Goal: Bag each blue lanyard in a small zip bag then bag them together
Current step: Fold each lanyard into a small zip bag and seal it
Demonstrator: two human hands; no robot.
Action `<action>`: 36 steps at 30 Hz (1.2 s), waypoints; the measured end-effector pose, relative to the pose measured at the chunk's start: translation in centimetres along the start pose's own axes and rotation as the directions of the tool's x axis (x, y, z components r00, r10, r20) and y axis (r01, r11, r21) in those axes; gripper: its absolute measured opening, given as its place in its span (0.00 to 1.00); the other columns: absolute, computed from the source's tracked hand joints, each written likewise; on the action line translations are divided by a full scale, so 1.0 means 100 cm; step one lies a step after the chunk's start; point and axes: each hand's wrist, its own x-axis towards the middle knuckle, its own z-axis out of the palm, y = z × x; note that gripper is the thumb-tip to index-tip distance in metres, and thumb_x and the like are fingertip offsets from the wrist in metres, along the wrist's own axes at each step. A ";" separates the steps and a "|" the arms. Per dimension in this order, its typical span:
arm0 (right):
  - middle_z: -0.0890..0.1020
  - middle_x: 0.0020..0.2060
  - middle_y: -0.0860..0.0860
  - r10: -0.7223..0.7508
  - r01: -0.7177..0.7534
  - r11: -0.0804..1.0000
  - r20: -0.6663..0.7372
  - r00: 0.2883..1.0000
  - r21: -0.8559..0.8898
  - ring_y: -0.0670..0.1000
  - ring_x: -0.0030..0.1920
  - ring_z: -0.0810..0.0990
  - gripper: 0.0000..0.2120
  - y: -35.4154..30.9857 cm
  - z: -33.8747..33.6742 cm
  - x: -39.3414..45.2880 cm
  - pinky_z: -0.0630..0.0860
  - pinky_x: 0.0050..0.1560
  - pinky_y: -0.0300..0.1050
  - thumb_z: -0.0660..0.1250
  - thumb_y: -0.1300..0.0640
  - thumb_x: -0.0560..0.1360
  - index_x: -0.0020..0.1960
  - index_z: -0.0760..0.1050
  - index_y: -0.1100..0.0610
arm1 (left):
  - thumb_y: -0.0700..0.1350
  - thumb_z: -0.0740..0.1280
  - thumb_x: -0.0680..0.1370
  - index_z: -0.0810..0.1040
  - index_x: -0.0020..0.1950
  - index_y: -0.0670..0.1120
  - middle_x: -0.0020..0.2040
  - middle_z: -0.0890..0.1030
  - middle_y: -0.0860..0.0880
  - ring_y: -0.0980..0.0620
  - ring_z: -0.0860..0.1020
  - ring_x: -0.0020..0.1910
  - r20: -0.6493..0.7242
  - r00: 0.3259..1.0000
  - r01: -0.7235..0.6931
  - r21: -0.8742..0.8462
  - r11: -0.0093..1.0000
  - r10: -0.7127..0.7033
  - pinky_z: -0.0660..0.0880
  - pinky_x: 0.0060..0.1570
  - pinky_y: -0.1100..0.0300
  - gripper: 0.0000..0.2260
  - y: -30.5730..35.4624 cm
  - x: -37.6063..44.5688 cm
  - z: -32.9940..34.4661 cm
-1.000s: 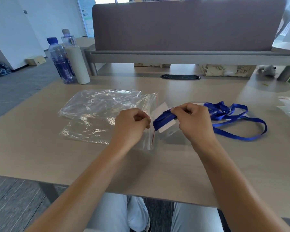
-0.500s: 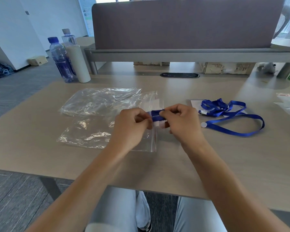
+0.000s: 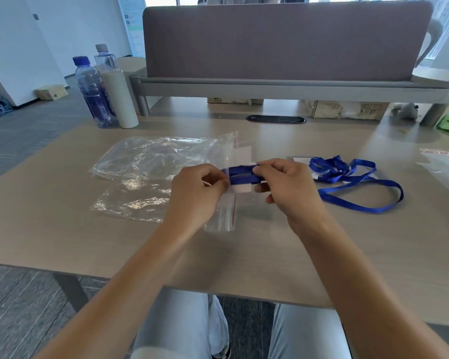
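I see the folded blue lanyard (image 3: 244,174) lying left-right (long axis sideways), pinched by my left hand (image 3: 196,195) and right hand (image 3: 287,186).

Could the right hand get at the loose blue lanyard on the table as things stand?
Probably yes: the loose lanyard lies uncovered just beside the right hand, but that hand grips the folded lanyard and must release it first.

The pale wood-grain bench (image 3: 283,244) carries everything under my grip. Clear zip bags (image 3: 151,164) lie flat just left of it, one overlapping another. A loose blue lanyard (image 3: 353,182) sprawls just right of it, and another clear bag (image 3: 446,167) lies at the far right edge. Two water bottles (image 3: 94,94) and a white cylinder (image 3: 119,99) stand at the far left corner.
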 end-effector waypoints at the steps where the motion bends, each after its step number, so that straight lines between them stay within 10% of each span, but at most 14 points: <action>1: 0.86 0.38 0.50 -0.018 0.018 1.000 -0.018 1.000 -0.017 0.44 0.36 0.82 0.09 -0.002 -0.002 0.000 0.74 0.34 0.33 0.67 0.59 0.81 0.46 0.83 0.51 | 0.41 0.74 0.75 0.84 0.41 0.50 0.34 0.82 0.54 0.55 0.77 0.32 -0.004 1.000 -0.001 0.007 1.000 0.001 0.71 0.34 0.64 0.05 -0.001 0.001 -0.001; 19: 0.87 0.40 0.56 -0.015 0.015 0.999 0.007 1.000 -0.044 0.44 0.32 0.84 0.04 -0.003 0.001 -0.001 0.73 0.31 0.33 0.70 0.61 0.79 0.50 0.84 0.58 | 0.40 0.72 0.74 0.85 0.40 0.50 0.34 0.85 0.51 0.49 0.84 0.37 0.050 0.999 0.012 -0.138 0.990 -0.005 0.79 0.43 0.52 0.07 0.015 0.004 0.004; 36: 0.88 0.44 0.49 0.115 -0.103 0.992 0.180 0.977 -0.073 0.46 0.39 0.82 0.10 0.005 0.009 0.009 0.75 0.38 0.39 0.65 0.60 0.81 0.54 0.85 0.52 | 0.39 0.74 0.74 0.85 0.39 0.51 0.33 0.84 0.53 0.56 0.82 0.34 0.054 0.998 0.029 -0.118 0.993 -0.023 0.74 0.38 0.65 0.07 0.001 0.003 0.000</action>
